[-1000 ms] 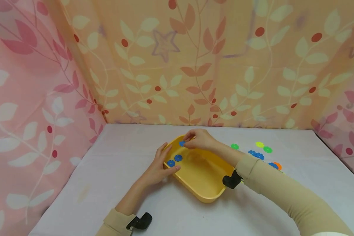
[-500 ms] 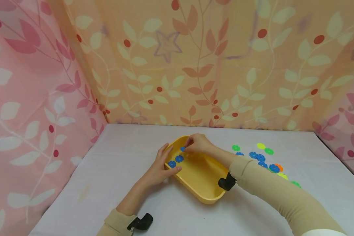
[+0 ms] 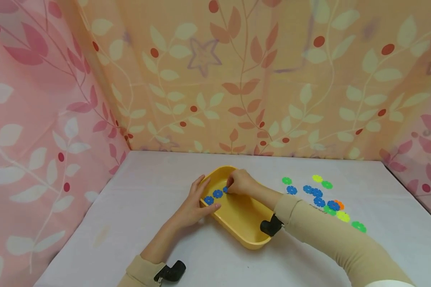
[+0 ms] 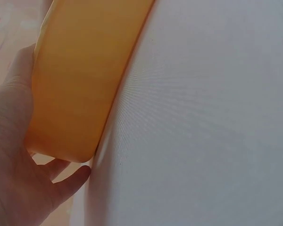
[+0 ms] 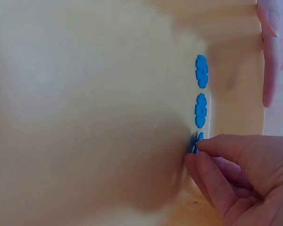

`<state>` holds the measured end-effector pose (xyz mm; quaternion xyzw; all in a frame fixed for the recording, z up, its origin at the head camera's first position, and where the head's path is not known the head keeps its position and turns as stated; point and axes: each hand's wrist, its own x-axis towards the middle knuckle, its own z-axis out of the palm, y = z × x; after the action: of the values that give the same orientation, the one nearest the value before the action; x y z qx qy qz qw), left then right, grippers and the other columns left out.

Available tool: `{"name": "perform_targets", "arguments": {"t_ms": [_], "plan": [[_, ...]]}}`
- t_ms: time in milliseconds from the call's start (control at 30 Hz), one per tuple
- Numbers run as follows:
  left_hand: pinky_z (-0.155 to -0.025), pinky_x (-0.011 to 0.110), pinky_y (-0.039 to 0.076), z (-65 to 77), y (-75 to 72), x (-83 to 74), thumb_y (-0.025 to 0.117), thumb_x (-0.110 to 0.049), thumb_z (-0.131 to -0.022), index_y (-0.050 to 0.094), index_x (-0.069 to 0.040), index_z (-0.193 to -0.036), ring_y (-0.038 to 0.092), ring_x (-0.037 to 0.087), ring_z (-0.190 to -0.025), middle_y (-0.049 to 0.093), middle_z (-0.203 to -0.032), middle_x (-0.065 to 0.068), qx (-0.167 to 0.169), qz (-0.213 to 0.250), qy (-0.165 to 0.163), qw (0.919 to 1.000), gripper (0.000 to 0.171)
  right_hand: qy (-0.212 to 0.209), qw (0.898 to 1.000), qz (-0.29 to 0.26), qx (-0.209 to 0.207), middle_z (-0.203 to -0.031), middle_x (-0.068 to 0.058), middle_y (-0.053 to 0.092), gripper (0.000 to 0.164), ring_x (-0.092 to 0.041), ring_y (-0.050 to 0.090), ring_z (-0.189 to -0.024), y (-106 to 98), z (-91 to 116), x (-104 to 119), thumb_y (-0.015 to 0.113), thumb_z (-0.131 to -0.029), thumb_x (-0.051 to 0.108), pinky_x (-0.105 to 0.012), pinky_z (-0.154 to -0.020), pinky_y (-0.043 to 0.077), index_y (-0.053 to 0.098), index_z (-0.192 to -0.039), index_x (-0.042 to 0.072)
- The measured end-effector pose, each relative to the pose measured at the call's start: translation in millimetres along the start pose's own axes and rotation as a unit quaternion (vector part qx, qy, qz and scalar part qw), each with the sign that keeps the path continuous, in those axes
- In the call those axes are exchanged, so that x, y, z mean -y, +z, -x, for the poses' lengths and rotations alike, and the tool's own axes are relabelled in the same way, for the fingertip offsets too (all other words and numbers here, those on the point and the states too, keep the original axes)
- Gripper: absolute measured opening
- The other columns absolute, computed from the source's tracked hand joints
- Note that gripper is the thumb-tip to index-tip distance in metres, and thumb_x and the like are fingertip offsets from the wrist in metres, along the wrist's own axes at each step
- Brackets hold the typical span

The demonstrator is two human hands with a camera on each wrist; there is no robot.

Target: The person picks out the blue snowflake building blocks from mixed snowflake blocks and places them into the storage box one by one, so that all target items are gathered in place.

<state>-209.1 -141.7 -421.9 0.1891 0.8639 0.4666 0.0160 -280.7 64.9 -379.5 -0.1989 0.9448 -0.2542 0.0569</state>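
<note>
A yellow plastic tray (image 3: 240, 217) lies at a slant on the white table. My left hand (image 3: 190, 205) grips its left end, thumb over the near rim and fingers spread along the end wall. Inside the tray, my right hand (image 3: 242, 182) pinches a blue notched plastic disc (image 5: 200, 137) between thumb and fingertips, close to the tray floor. Two more blue discs lie in a row along the end wall, one blue disc (image 5: 201, 110) beside the pinched one and another blue disc (image 5: 202, 71) beyond it. The fingers partly hide the pinched disc.
Right of the tray, several loose notched discs are scattered on the table, among them a blue disc (image 3: 291, 190), a green disc (image 3: 359, 227), a yellow disc (image 3: 343, 216) and a partly covered orange disc (image 3: 340, 204). A patterned curtain (image 3: 251, 79) stands behind the table.
My right hand has moved from near the tray's far rim down and closer, carrying the blue disc into line with the other two. My left hand has stayed on the tray.
</note>
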Motion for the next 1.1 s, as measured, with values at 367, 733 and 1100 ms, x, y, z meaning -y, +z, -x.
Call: {"name": "perform_targets", "arguments": {"t_ms": [367,733,1100], "plan": [[-0.113,0.053,0.02,0.9,-0.5,-2.0,0.074,-0.043,-0.085,0.025,-0.019,-0.156,0.015,0.028,-0.146,0.004,-0.161,-0.003,0.001,0.003,-0.004,1.0,0.09,-0.003,1.0,0.015,-0.018,-0.072,0.0,0.062,0.011,-0.017,0.054,-0.072,0.4,-0.4,0.4,0.083,-0.076,0.009,-0.027,-0.068,0.048,0.072,-0.077,0.007],[-0.113,0.054,0.02,1.5,0.0,-2.7,0.074,-0.043,-0.085,0.024,-0.018,-0.156,0.015,0.03,-0.146,0.003,-0.162,0.005,0.003,0.003,-0.005,1.0,0.09,0.046,0.998,-0.043,-0.004,-0.086,-0.005,0.068,0.024,-0.02,0.06,-0.083,-2.0,1.4,2.7,0.081,-0.075,0.007,-0.028,-0.079,0.052,0.073,-0.096,0.0],[-0.112,0.056,0.022,0.1,1.4,-0.3,0.073,-0.045,-0.085,0.024,-0.021,-0.156,0.016,0.031,-0.146,0.003,-0.162,0.002,-0.001,-0.001,-0.011,0.9999,0.089,0.117,0.984,-0.13,0.043,-0.099,-0.011,0.066,0.033,-0.018,0.064,-0.079,-10.3,8.9,9.7,0.074,-0.08,0.004,-0.024,-0.069,0.055,0.068,-0.111,-0.004]]}}
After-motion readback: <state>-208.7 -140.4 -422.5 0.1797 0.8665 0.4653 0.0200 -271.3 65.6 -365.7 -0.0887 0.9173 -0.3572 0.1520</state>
